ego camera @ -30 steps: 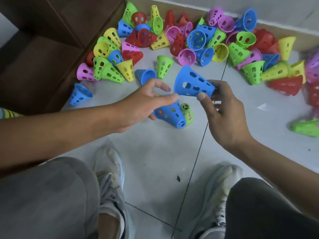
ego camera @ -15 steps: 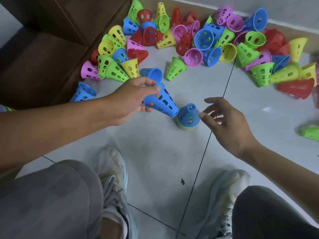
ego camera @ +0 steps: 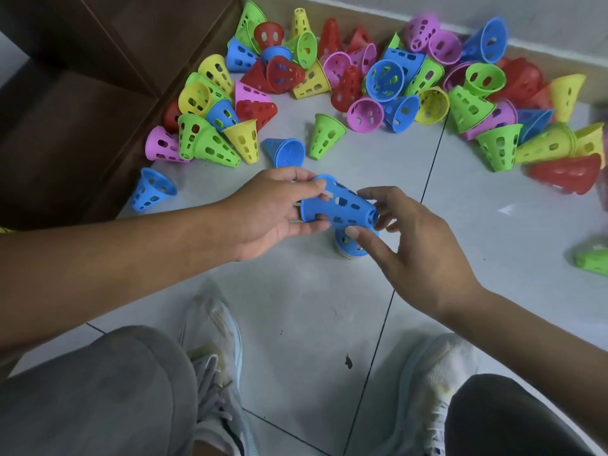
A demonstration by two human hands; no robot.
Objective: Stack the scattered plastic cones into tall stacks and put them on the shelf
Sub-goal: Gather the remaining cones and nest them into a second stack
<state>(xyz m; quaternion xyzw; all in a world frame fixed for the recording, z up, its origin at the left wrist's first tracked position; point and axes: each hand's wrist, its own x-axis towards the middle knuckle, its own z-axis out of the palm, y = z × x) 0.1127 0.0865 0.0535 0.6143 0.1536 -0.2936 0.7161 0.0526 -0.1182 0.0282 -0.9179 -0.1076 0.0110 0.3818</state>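
A blue perforated cone (ego camera: 340, 205) lies on its side in the air between both hands. My left hand (ego camera: 273, 209) grips its wide end with thumb and fingers. My right hand (ego camera: 404, 238) pinches its narrow tip between thumb and fingertips. Directly under the held cone a short stack of cones (ego camera: 350, 246) with a blue one on top stands on the floor, partly hidden by my right hand. Several loose cones in blue, green, yellow, pink and red lie scattered across the floor beyond, such as a green one (ego camera: 324, 134) and a blue one (ego camera: 284, 153).
A dark brown wooden shelf unit (ego camera: 82, 103) stands at the left, with a blue cone (ego camera: 151, 189) by its base. A wall skirting (ego camera: 543, 41) runs behind the pile. My knees and white shoes (ego camera: 217, 357) fill the bottom. A green cone (ego camera: 592, 258) lies at the right edge.
The right hand set its blue cone onto the floor stack, then came back and took the tip of the cone in my left hand. The left hand has carried that cone over the stack.
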